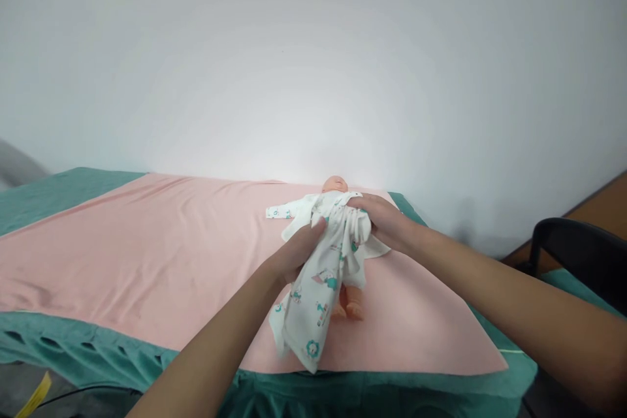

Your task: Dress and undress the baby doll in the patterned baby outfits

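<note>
"Bare forearms (218, 339) were nearest. What of the left hand (302, 248)?"

"Its grip was closed on the printed cloth (313, 297), which hung before the doll (335, 183), above the pink sheet (196, 261)."

"And the right hand (385, 217)?"

"Gripping its bunched upper part."

"Easy to handle?"

"Light, soft and limp, I judged; best held at those gathered folds, the loose end supported."

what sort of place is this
An indoor room, perhaps a training space: a doll lies on a pink sheet spread over green cloth, beside a plain pale wall.
</note>
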`<state>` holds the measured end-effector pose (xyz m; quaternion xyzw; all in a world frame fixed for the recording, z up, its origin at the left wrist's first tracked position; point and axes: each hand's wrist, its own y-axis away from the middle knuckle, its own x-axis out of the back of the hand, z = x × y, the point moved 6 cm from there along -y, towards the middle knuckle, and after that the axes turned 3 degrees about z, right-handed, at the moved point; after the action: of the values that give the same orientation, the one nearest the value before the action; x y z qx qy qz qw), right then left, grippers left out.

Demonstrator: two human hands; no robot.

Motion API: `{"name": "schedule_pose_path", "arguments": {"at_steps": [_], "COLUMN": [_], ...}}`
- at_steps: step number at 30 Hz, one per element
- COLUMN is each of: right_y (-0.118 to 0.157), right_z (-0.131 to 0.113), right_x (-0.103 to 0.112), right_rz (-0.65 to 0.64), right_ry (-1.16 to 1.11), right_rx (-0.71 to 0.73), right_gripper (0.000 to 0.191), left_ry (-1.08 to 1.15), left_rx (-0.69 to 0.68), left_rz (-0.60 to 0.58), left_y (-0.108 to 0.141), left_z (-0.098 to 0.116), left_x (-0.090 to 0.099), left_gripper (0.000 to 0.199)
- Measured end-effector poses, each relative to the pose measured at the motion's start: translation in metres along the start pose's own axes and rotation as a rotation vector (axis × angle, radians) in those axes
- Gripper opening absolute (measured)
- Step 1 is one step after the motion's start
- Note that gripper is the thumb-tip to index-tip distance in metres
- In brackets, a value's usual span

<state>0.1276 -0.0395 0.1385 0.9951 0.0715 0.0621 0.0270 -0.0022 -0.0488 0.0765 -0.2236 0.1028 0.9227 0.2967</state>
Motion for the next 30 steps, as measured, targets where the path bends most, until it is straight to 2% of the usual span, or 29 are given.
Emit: {"name": "schedule_pose_path", "arguments": {"at_steps": [2,4,7,11,13,15,18,21,23,26,28,30], "right_y": [-0.002,0.002,0.014,0.034,0.036,0.03,0.018,0.013,0.017,0.034,0.051,0.066], "right_z": [0.006,0.011,0.01,0.011,0.014,0.016,0.021,0.036,0.052,0.085,0.111,0.132], "right_x": [0.001,-0.007,-0.027,-0.047,-0.046,-0.036,-0.008,0.017,0.026,0.031,0.028,0.021], "right_rz": [0.118,0.123,-0.036,-0.341,-0.4,-0.331,-0.122,0.01,0.029,0.003,-0.044,-0.103], "right_ry": [-0.152,-0.272,-0.316,-0.12,-0.029,-0.003,-0.02,0.014,0.032,0.046,0.064,0.067], "right_rx": [-0.049,-0.109,-0.148,-0.199,-0.212,-0.171,-0.096,-0.08,-0.083,-0.196,-0.319,-0.402], "right_gripper": [0.014,0.016,0.022,0.033,0.036,0.035,0.038,0.039,0.037,0.037,0.04,0.041], "left_ry": [-0.058,-0.052,0.045,0.165,0.172,0.141,0.001,-0.15,-0.182,-0.227,-0.399,-0.713], "left_rx": [-0.019,-0.038,-0.088,-0.052,-0.022,-0.045,-0.079,-0.012,0.052,0.093,0.094,0.063], "left_rz": [-0.041,-0.051,-0.001,-0.025,-0.034,-0.006,0.044,0.0,-0.021,0.075,0.112,0.092], "left_y": [0.001,0.001,-0.001,-0.003,-0.002,-0.001,0.003,0.004,0.002,-0.002,-0.003,-0.004], "left_z": [-0.002,-0.003,0.001,0.002,0.0,0.0,-0.005,-0.021,-0.035,-0.054,-0.064,-0.072], "left_x": [-0.004,-0.005,0.0,0.005,0.004,0.003,-0.001,-0.006,-0.006,0.003,0.007,0.005], "left_gripper": [0.055,0.051,0.047,0.049,0.051,0.053,0.052,0.048,0.043,0.036,0.027,0.019]}}
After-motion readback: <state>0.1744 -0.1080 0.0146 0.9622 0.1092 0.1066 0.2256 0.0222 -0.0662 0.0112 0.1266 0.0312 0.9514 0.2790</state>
